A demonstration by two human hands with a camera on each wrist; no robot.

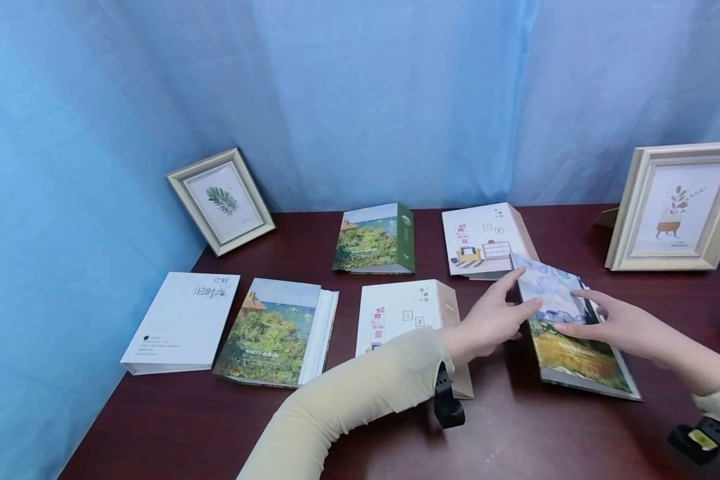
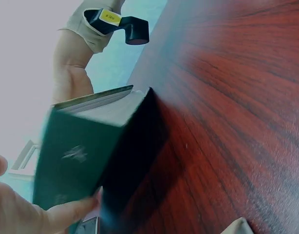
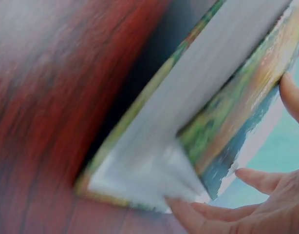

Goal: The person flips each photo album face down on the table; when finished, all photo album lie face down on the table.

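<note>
A photo album point(image 1: 582, 357) with a painted cover, pale lilac above and green and gold below, is between both hands at the right of the table. My left hand point(image 1: 489, 319) grips its left side; in the left wrist view the fingers are at its dark green spine point(image 2: 74, 151). On the opposite side, my right hand point(image 1: 615, 325) holds the cover and page edges, and the right wrist view shows the white pages point(image 3: 154, 141) between the covers. Whether the album's underside touches the table cannot be told. A white album point(image 1: 396, 310) with furniture drawings lies beside my left forearm, partly covered.
Behind lie another furniture-drawing album point(image 1: 483, 240) and a green-spined landscape album point(image 1: 369, 240). At left are a landscape album point(image 1: 276, 333) and a white album point(image 1: 180, 320). Picture frames stand at back left point(image 1: 222, 200) and back right point(image 1: 675, 207), before a blue curtain point(image 1: 360, 100).
</note>
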